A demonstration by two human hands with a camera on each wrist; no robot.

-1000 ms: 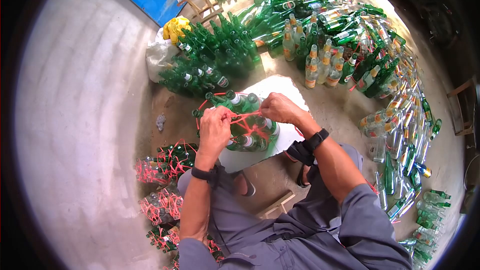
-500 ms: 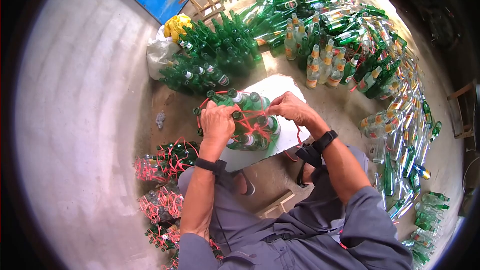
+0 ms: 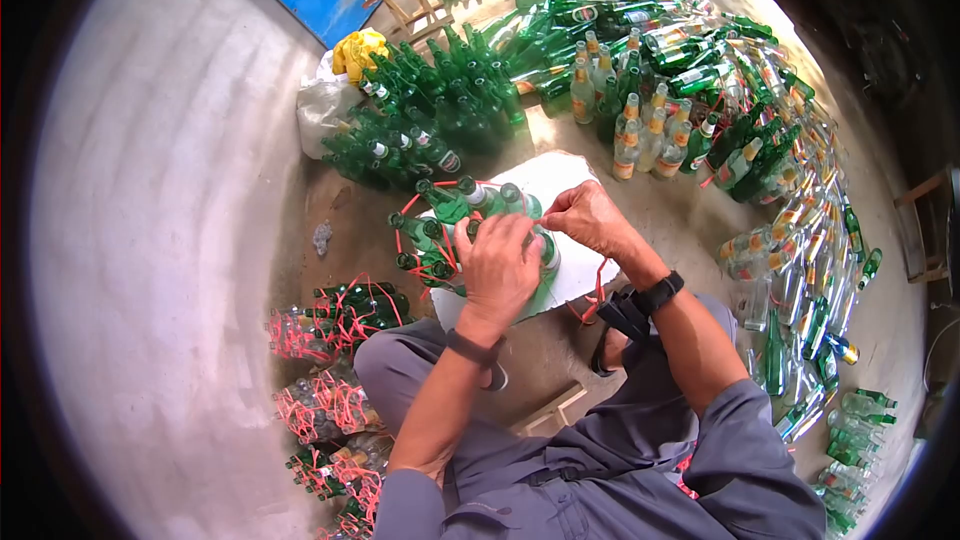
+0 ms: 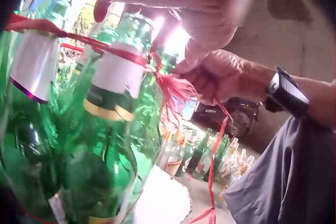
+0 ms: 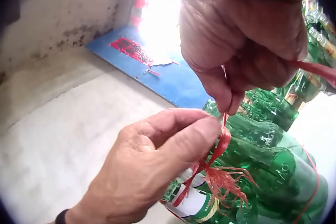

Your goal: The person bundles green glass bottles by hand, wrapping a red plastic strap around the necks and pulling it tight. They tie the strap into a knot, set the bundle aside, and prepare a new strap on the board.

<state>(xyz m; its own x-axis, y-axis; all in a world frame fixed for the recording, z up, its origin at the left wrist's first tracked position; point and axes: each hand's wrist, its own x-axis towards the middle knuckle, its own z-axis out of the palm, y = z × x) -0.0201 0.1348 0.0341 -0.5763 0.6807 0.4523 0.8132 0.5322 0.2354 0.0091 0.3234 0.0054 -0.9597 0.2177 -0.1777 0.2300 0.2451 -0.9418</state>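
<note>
White board (image 3: 576, 275) — green bottles (image 3: 445, 204) upright atop

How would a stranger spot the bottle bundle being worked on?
In the head view, find the white board before the seated person. On it stands a cluster of green bottles ringed by red strip. Other red-tied bundles sit by the pale wall; only this one is on the board, left hand and right hand at it.

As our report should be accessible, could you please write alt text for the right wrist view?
A left hand, lower left, and a right hand, at the top, pinch red string with fingertips close together, next to green glass bottles. A pale wall and a blue panel show behind.
</note>
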